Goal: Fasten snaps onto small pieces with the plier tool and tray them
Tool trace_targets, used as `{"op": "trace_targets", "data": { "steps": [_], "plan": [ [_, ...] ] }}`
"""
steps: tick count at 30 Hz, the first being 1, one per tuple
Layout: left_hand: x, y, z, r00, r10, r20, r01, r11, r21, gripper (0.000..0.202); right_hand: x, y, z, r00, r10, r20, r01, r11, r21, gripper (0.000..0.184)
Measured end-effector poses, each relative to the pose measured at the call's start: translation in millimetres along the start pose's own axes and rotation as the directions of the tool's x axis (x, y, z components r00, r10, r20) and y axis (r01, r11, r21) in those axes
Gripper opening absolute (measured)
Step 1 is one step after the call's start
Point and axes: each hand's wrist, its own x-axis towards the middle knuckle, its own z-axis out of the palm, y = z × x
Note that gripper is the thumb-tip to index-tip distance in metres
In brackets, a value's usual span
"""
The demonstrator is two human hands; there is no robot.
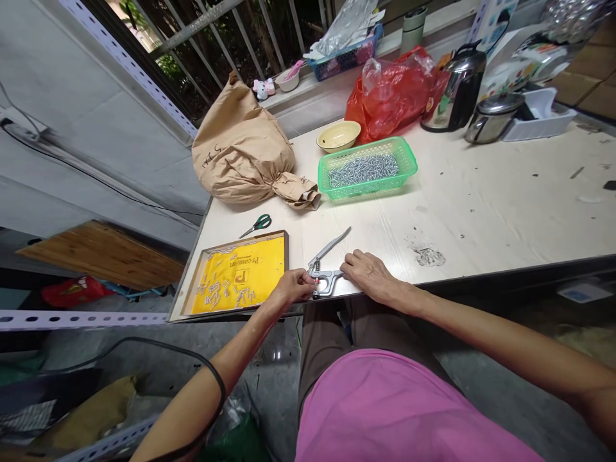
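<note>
A metal hand press tool with a long raised lever lies at the near edge of the pale table. My right hand rests closed on the tool's body. At the tool's jaw my left hand pinches something small that I cannot make out. Just left of my left hand lies a shallow wooden-framed tray with a yellow sheet carrying several small metal pieces.
A green basket of small metal parts stands mid-table, with a yellow bowl and a red plastic bag behind it. A tied brown paper sack, green-handled scissors, a kettle and a steel pot stand around.
</note>
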Motion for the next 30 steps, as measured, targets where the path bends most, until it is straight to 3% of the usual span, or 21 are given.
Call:
{"op": "trace_targets", "data": {
  "steps": [7, 13, 22, 25, 30],
  "plan": [
    [-2, -4, 3.4, 0.999, 0.023, -0.047, -0.025, 0.999, -0.034, 0.028, 13, -8, -11, 0.995, -0.07, -0.069, 0.084, 0.97, 0.227, 0.026],
    [-3, -9, 4.7, 0.996, 0.015, -0.091, -0.023, 0.997, -0.079, 0.028, 32, -28, 1, 0.985, -0.159, -0.069, 0.172, 0.952, 0.254, 0.025],
    [-7, -10, 9.3, 0.982, -0.05, -0.183, 0.024, 0.99, -0.14, 0.03, 24, -28, 10, 0.983, -0.16, -0.086, 0.177, 0.951, 0.254, 0.032],
    [-8, -10, 9.0, 0.973, -0.049, -0.227, 0.042, 0.998, -0.039, 0.023, 21, -30, 11, 0.985, -0.144, -0.095, 0.164, 0.954, 0.253, 0.033],
    [-5, -8, 2.1, 0.988, -0.066, -0.141, 0.096, 0.971, 0.219, 0.024, 19, -33, 13, 0.984, -0.143, -0.111, 0.168, 0.949, 0.265, 0.033]
  ]
}}
